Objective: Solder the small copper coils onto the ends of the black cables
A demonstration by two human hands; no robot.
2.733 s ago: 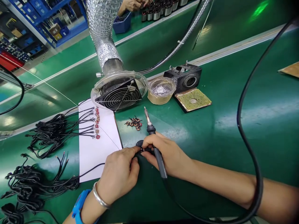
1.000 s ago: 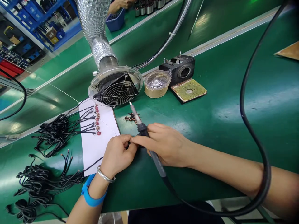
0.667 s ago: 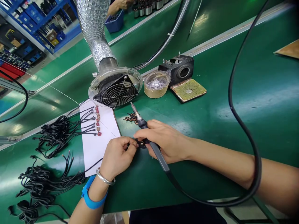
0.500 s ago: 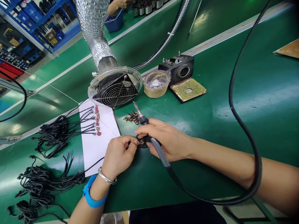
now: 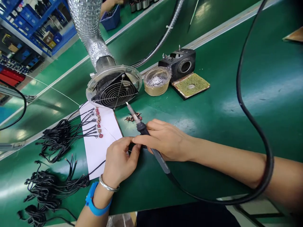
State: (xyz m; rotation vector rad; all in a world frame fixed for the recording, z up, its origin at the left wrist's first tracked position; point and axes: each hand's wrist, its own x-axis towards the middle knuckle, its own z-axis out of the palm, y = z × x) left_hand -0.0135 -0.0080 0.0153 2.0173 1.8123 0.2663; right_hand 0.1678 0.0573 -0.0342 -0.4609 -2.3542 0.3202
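My right hand (image 5: 165, 138) grips a soldering iron (image 5: 146, 135) between its fingers, tip pointing up-left toward the fan. Its fingertips meet those of my left hand (image 5: 119, 157) over a small black part with a copper coil, now hidden between the fingers. My left hand is closed in a pinch on that part. A black wire (image 5: 97, 165) runs from under my left hand across the white paper sheet (image 5: 99, 148). A small heap of copper coils (image 5: 133, 118) lies just beyond the iron.
A fume extractor fan (image 5: 113, 88) on a foil duct stands behind. A solder pot (image 5: 156, 81), black iron stand (image 5: 181, 63) and yellow sponge (image 5: 191, 85) sit right of it. Bundles of black wires (image 5: 56, 138) lie left. The iron's thick cable (image 5: 251, 113) loops at right.
The small black coil part, visible half a second ago, is now covered by my fingertips. The iron's tip has swung slightly left. The view has shifted a little.
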